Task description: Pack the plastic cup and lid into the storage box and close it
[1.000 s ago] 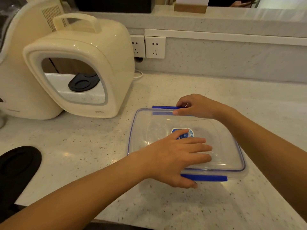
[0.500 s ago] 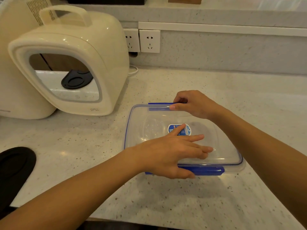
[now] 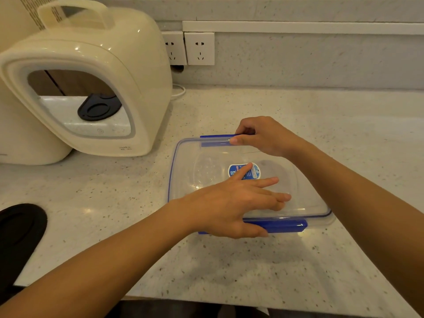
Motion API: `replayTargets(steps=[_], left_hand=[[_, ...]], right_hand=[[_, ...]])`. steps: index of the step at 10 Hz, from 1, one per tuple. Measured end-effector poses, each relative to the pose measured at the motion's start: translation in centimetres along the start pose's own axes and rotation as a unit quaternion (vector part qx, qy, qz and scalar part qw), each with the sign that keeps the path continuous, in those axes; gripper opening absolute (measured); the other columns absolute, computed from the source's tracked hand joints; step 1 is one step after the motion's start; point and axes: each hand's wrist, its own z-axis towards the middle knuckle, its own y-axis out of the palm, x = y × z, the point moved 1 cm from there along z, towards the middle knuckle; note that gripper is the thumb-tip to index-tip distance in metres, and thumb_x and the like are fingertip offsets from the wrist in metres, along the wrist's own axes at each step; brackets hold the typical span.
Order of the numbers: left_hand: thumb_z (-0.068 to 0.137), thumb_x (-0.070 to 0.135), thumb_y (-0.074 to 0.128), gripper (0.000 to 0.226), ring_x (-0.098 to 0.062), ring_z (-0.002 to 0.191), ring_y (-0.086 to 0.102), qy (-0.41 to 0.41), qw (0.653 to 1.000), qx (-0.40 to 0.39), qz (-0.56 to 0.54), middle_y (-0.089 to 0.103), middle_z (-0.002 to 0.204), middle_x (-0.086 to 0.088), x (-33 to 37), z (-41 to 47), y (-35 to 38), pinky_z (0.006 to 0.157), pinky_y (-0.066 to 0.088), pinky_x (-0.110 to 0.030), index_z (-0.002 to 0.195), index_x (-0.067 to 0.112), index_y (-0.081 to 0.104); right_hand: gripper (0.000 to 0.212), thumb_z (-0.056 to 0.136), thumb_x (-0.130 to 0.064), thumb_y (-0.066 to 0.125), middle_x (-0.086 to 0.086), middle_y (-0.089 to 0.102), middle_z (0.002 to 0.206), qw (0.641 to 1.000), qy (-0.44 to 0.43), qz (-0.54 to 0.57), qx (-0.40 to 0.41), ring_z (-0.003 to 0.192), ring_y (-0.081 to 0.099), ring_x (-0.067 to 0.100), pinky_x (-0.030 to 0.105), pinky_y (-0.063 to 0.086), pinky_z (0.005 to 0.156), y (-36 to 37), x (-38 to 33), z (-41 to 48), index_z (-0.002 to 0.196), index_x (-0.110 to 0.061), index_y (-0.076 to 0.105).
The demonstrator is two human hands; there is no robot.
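The clear storage box (image 3: pixel 183 173) lies on the speckled counter with its transparent lid on; a blue-and-white sticker (image 3: pixel 252 172) shows on top. Through the lid I make out only a faint round outline (image 3: pixel 207 171), so the plastic cup cannot be told for sure. My left hand (image 3: pixel 229 203) rests with spread fingers on the lid, its thumb hooked against the near blue clip (image 3: pixel 282 226). My right hand (image 3: pixel 263 136) pinches the far blue clip (image 3: pixel 215 137) at the box's back edge.
A cream appliance (image 3: pixel 137 65) with a handle and a window stands at the left, close to the box's far left corner. Two wall sockets (image 3: pixel 199 48) sit behind. A black oval object (image 3: pixel 18 230) lies at the left near the counter's front edge.
My left hand has slid back toward the near edge and its thumb has closed on the near blue clip, which now looks folded down. My right hand stays on the far clip.
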Motion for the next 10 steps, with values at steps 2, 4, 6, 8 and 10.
replayTargets(steps=[2,4,6,8,10], left_hand=[[0.087,0.037,0.056,0.047,-0.007,0.142,0.012,0.008,1.0,0.025,0.008,0.035,0.148,0.011,-0.3,0.0,0.3,0.112,-0.012,-0.036,0.131,0.024,0.046],[0.084,0.047,0.053,0.049,-0.005,0.139,0.019,0.013,0.995,0.069,0.068,0.038,0.146,0.014,-0.3,-0.2,0.6,0.113,-0.004,-0.031,0.129,0.028,0.047],[0.085,0.057,0.043,0.056,-0.008,0.136,0.029,-0.008,0.984,0.112,0.135,0.042,0.144,0.013,0.2,-0.8,1.0,0.109,0.002,-0.023,0.134,0.031,0.041],[0.085,0.056,0.041,0.055,-0.007,0.135,0.032,-0.09,0.975,0.18,0.092,0.042,0.144,0.011,2.2,-3.0,2.4,0.106,0.003,-0.019,0.135,0.034,0.039],[0.085,0.055,0.042,0.037,0.013,0.114,0.039,-0.137,0.934,0.33,0.013,0.055,0.118,0.025,6.4,-7.5,7.1,0.096,0.033,-0.007,0.115,0.039,0.055]], right_hand=[[0.031,0.081,-0.04,0.062,-0.015,0.054,0.07,1.0,0.005,0.008,0.011,0.062,0.048,0.005,0.021,0.034,0.055,-0.1,-0.1,-0.2,0.091,-0.011,0.066],[0.035,0.085,-0.044,0.053,-0.001,0.065,0.087,0.998,0.016,-0.056,0.029,0.077,0.057,0.017,0.036,0.048,0.071,0.3,-0.9,-1.2,0.101,-0.015,0.064],[0.036,0.091,-0.034,0.047,0.009,0.064,0.118,0.993,0.001,-0.088,0.075,0.103,0.058,0.027,0.039,0.043,0.09,0.1,-0.8,-3.8,0.118,-0.013,0.058],[0.041,0.09,-0.032,0.051,0.002,0.055,0.131,0.991,0.039,-0.02,0.125,0.114,0.052,0.017,0.028,0.041,0.091,-1.5,-0.2,-9.4,0.129,-0.02,0.048],[0.022,0.088,-0.036,0.051,-0.019,0.061,0.089,0.975,0.058,0.128,0.173,0.083,0.062,0.002,0.006,0.047,0.064,-1.5,-1.2,-19.5,0.109,-0.035,0.056]])
